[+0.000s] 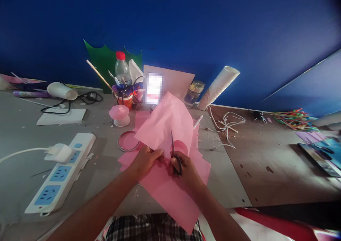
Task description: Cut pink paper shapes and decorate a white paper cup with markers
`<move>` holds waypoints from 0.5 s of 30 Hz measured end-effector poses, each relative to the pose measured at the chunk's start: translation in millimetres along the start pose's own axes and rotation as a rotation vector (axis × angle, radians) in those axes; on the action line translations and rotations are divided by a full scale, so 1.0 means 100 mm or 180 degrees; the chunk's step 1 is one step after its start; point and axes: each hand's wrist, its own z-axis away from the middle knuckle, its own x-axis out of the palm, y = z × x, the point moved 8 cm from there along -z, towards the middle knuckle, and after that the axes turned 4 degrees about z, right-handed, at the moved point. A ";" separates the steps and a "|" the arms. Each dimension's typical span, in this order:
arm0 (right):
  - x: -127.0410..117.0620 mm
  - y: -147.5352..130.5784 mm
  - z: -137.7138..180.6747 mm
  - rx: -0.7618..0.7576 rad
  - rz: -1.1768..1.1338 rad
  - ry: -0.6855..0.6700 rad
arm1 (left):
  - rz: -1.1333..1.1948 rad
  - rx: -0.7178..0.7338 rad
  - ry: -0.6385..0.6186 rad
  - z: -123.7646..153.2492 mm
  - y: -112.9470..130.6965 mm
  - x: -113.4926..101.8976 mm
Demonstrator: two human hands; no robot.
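In my left hand [146, 160] the near edge of a pink paper sheet [167, 118] is pinched between thumb and fingers. My right hand [183, 166] grips black-handled scissors [172, 143], whose blades point up and away over the raised sheet. More pink paper [170, 195] lies beneath both hands and hangs over the table's near edge. Beside the sheet, on the left, is a round ring [119, 147] with pink showing inside it. Behind that stands a small white cup with a pink paper top [119, 112].
A white power strip [64, 173] with a plugged-in charger lies at left. A phone with a lit screen [153, 88], a pen pot [124, 100], a clear bottle [122, 69], a glass jar [195, 93] and a tilted stack of paper cups [220, 86] line the blue wall.
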 end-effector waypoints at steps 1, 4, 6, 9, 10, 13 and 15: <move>0.00 0.00 0.00 0.0013 0.0003 0.0016 | 0.0006 -0.0008 0.0007 0.00 0.00 0.00; 0.01 0.00 0.00 0.0073 -0.0052 0.0027 | 0.0276 -0.0035 0.0110 0.01 -0.02 -0.01; 0.02 0.02 0.00 0.0114 -0.0126 -0.0035 | 0.0770 -0.0070 0.0141 0.01 -0.03 0.00; 0.04 0.01 -0.01 0.0097 -0.0128 -0.0108 | 0.1707 0.0036 0.0177 -0.03 -0.01 0.02; 0.04 0.01 -0.01 0.0080 -0.0092 -0.0122 | 0.1951 0.0105 0.0259 -0.04 0.00 0.00; 0.06 -0.01 -0.01 0.0057 0.0057 -0.0175 | 0.2300 0.0074 0.0513 -0.09 -0.05 -0.07; 0.06 -0.01 -0.01 0.0064 0.0110 -0.0202 | 0.2320 0.0014 0.0628 -0.12 -0.10 -0.10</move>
